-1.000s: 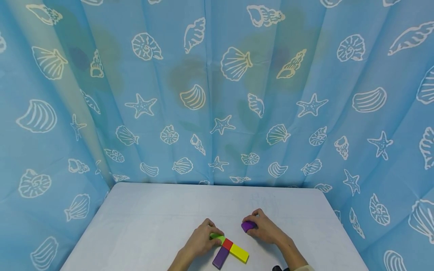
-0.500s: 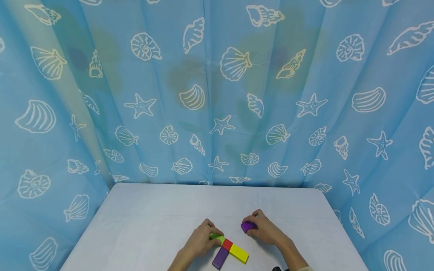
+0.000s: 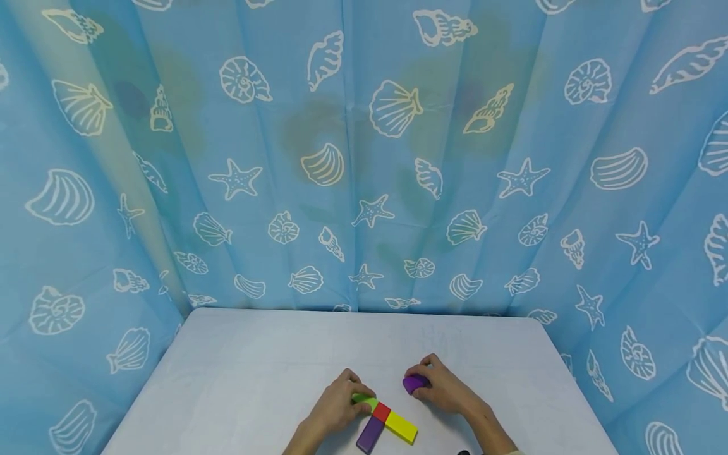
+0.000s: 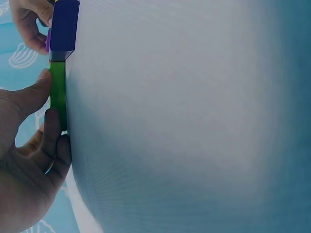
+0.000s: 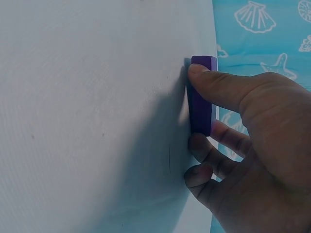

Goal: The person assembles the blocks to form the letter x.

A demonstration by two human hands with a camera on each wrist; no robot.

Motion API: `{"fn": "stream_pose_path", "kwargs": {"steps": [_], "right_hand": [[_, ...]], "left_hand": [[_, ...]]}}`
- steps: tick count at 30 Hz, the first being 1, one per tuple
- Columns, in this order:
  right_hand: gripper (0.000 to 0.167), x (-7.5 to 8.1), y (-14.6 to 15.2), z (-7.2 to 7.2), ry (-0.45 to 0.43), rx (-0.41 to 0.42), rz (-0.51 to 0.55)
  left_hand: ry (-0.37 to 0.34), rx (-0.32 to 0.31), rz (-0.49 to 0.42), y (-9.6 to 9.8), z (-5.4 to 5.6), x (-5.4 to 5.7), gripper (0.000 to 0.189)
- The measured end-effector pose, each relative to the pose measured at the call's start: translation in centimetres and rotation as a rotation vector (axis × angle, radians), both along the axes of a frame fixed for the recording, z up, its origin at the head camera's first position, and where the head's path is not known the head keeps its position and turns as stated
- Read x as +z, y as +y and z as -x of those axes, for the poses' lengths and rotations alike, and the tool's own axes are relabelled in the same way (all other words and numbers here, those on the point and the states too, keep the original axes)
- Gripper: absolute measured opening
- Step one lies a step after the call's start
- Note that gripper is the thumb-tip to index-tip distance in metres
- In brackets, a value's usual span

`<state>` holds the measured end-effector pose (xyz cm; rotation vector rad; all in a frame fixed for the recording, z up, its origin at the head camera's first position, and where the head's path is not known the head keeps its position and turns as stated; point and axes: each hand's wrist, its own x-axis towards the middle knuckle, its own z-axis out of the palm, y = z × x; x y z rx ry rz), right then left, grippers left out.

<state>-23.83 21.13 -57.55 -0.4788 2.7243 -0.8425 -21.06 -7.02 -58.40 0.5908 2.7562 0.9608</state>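
My left hand [image 3: 337, 404] holds a green block [image 3: 364, 399] between thumb and fingers; in the left wrist view the thumb touches one part of that green block [image 4: 58, 94] and fingertips another. The block's end meets a small red block [image 3: 382, 412]. A long purple block [image 3: 370, 434] and a yellow block [image 3: 401, 428] also extend from the red one, all lying flat. Farther right, my right hand [image 3: 446, 387] pinches a separate purple block [image 3: 414, 383]. In the right wrist view, the thumb presses that purple block [image 5: 201, 104] near one end, with fingers at the other.
The blocks are on a white table [image 3: 256, 360], near its front. Blue curtains [image 3: 352, 158] with white shell prints stand along the table's back and sides. A small dark object [image 3: 463, 452] shows at the bottom edge beside the right forearm.
The right hand and its purple block have shifted very slightly left and nearer. My left hand and the joined blocks stay in place.
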Motion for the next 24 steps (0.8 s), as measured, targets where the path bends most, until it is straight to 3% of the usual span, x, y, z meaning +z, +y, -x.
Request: {"fn": "stream_pose_path", "kwargs": {"steps": [24], "right_hand": [[0.034,0.84,-0.80,-0.71,-0.015,0.024,-0.022]], "left_hand": [[-0.010,0.001,0.002,0.12,-0.10,0.08,0.021]]}}
